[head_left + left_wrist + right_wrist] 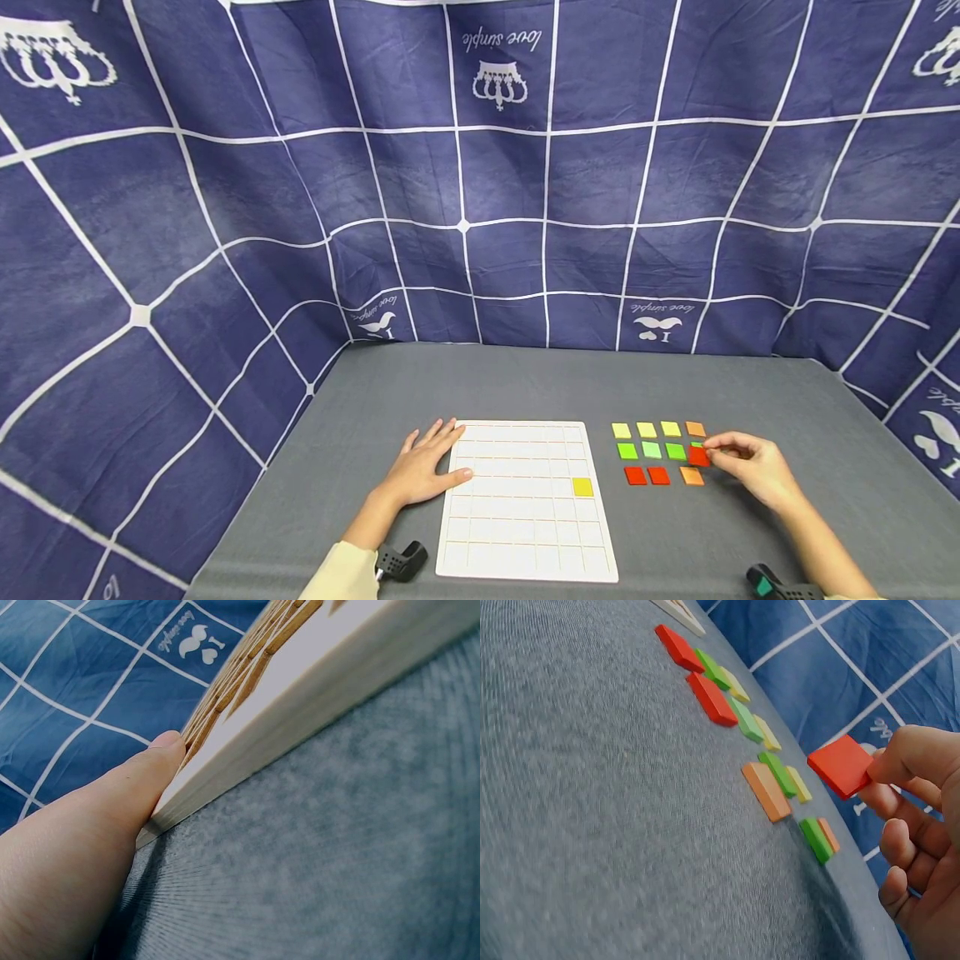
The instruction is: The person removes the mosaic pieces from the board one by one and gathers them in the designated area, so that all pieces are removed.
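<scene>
A white grid board [510,517] lies flat on the grey cloth, with one yellow tile [582,487] in a cell near its right side. My left hand [423,467] rests at the board's left edge with its fingers spread; the left wrist view shows the thumb [112,795] against the board's side. Over the rows of loose tiles, my right hand [761,467] pinches a red square tile [841,766] between thumb and finger, raised above the cloth. That tile partly covers a green tile [817,840] in the head view.
Right of the board lie pale yellow tiles [647,430], green tiles [627,451], two red tiles [635,476] and orange tiles [692,476] in loose rows. A blue cloth [502,183] with white lines hangs behind and beside the grey surface [480,375].
</scene>
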`<state>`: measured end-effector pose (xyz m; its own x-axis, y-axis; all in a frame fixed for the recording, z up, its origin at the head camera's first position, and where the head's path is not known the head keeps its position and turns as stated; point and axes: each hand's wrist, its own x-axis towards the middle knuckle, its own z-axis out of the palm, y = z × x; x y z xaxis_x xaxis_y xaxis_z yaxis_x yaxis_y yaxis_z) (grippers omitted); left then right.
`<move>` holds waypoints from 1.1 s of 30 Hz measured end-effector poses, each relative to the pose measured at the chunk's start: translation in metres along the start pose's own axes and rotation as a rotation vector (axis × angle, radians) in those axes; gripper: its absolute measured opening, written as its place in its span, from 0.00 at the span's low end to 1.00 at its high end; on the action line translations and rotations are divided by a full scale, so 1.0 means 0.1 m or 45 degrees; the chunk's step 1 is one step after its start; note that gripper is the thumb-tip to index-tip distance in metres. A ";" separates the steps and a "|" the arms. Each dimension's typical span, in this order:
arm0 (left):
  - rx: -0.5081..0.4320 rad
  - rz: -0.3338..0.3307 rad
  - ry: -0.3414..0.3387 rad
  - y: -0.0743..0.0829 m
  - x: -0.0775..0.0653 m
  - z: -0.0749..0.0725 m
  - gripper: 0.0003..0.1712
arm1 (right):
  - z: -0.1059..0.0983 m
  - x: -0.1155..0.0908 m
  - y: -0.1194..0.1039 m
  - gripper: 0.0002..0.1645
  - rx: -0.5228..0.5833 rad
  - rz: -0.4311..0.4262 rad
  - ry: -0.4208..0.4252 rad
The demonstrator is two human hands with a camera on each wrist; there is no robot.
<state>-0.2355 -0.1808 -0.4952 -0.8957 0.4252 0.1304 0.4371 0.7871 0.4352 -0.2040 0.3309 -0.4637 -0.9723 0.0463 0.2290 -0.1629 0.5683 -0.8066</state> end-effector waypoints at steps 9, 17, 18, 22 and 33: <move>0.003 0.017 0.014 0.00 0.00 -0.01 0.45 | -0.06 -0.04 0.07 0.10 -0.036 0.047 0.013; 0.001 0.009 0.013 0.00 -0.01 -0.02 0.45 | -0.10 -0.07 0.12 0.09 -0.052 0.032 0.012; -0.001 0.009 0.013 0.00 -0.01 -0.02 0.45 | -0.10 -0.07 0.13 0.08 -0.052 0.025 0.015; -0.002 0.007 0.012 0.00 -0.01 -0.02 0.45 | -0.10 -0.09 0.17 0.06 -0.055 0.006 0.012; -0.001 0.016 0.010 0.01 -0.01 -0.01 0.45 | -0.14 -0.11 0.23 0.04 -0.075 -0.026 -0.039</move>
<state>-0.2345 -0.1810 -0.4944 -0.8907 0.4314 0.1431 0.4482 0.7816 0.4339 -0.1948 0.3549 -0.4778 -0.9737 0.0098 0.2278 -0.1736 0.6162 -0.7682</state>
